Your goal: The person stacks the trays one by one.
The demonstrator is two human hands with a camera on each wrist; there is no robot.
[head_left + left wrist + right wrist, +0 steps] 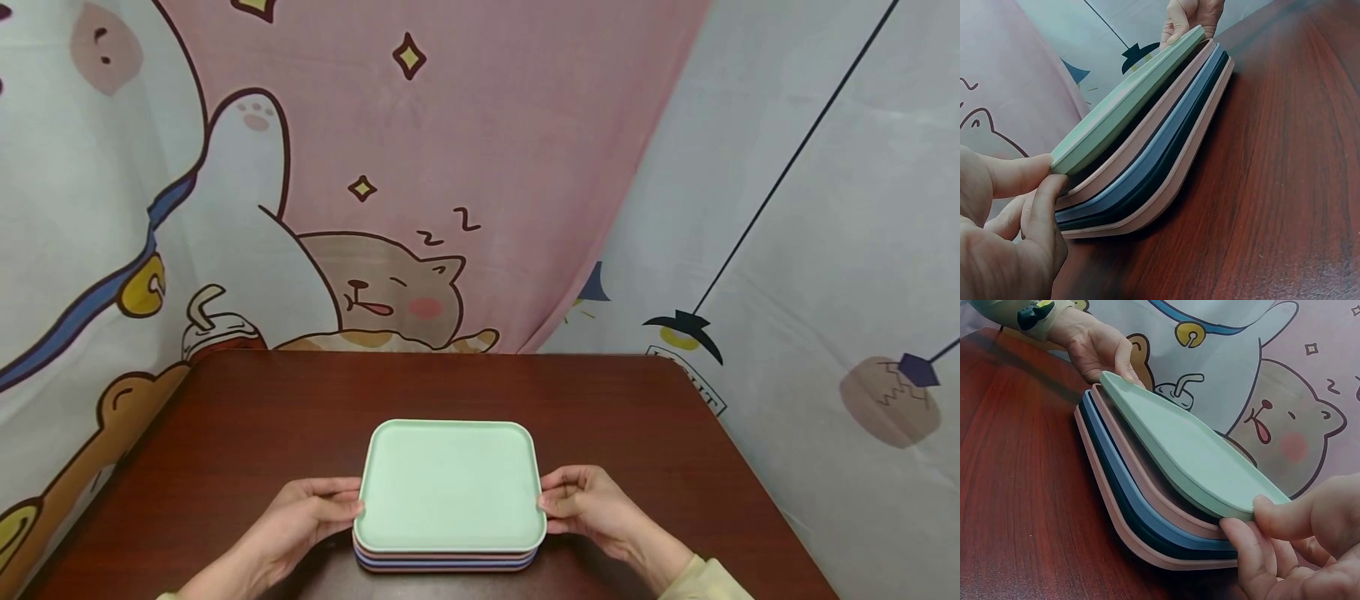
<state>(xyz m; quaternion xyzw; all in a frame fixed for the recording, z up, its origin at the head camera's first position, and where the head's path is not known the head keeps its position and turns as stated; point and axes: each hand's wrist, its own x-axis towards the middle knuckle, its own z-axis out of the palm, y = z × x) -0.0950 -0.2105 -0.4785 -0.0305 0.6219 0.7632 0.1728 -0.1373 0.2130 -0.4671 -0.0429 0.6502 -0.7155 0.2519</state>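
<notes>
Both hands pinch the mint-green tray [450,487] atop the tray stack [446,561] at the table's [247,417] near edge, left hand [303,517] and right hand [592,504] gripping opposite side rims — looks light, stiff, smooth plastic.

Stood near the front edge of the table [240,417]: a stack of trays [447,563], flanked by the left hand [311,512] and the right hand [581,500], each pinching the green top tray [450,483]. Blocked, so, both short sides of the stack. Left open: bare wood to the far side, far left and far right. Showed in the wrist views a gap under the lifted green tray. Closed off behind the table by a hanging curtain [450,167].
</notes>
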